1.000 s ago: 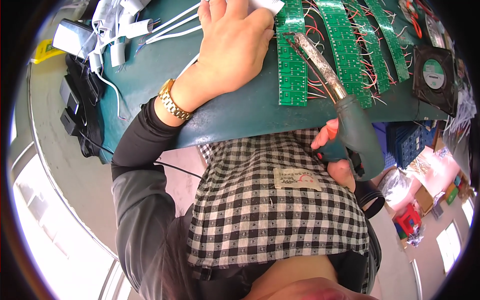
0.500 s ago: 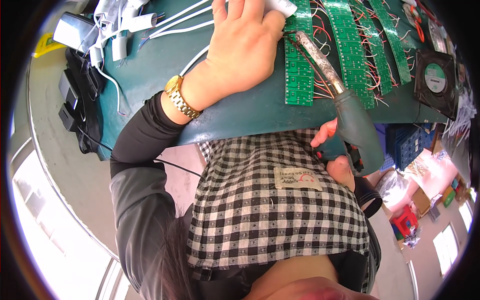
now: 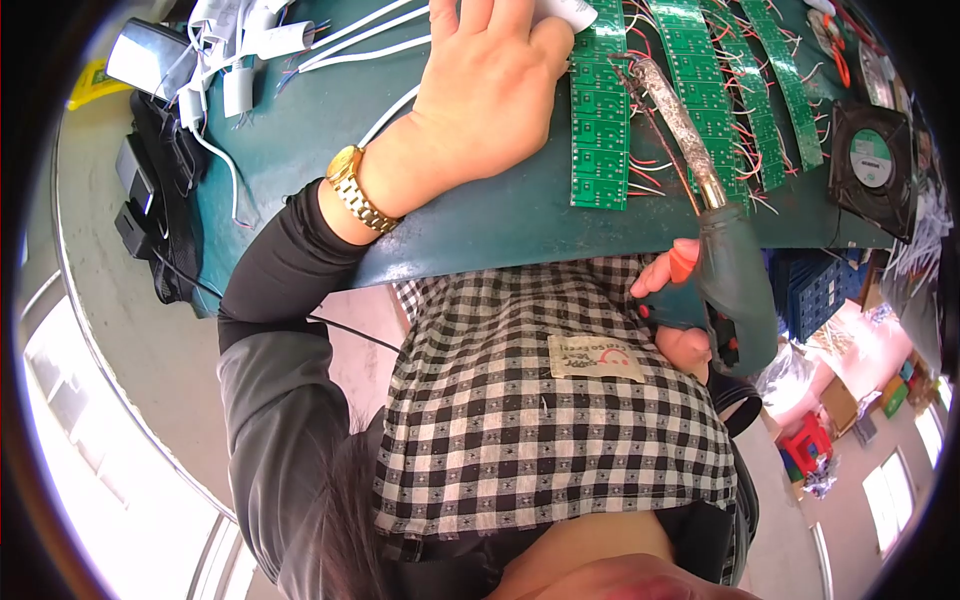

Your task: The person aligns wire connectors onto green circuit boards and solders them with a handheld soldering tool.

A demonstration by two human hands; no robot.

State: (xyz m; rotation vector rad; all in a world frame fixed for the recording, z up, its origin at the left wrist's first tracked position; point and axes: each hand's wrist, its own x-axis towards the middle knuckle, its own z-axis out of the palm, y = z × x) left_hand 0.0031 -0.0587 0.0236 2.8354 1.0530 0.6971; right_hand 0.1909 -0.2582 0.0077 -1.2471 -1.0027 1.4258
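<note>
The soldering gun (image 3: 738, 285) is at the near right, its handle clasped by the right hand (image 3: 684, 345), with its metal barrel (image 3: 685, 130) slanting far and left above the green table (image 3: 480, 228). The left hand (image 3: 490, 100), well apart from the right, lies palm down over a white tube (image 3: 570, 12) at the far edge of view (its fingertips run out of sight, so I cannot tell how firmly it grips). The barrel's end is over or just beside the right edge of the leftmost circuit strip (image 3: 600, 140); contact is unclear. Good work here, I judge, means keeping the tube steady, the left fingers away from the barrel, and hot metal off the red and white wires (image 3: 646, 187). Farther right are three more green strips (image 3: 692, 55), then a black fan (image 3: 870, 155); far left, more white tubes (image 3: 238, 95) lie clustered.
</note>
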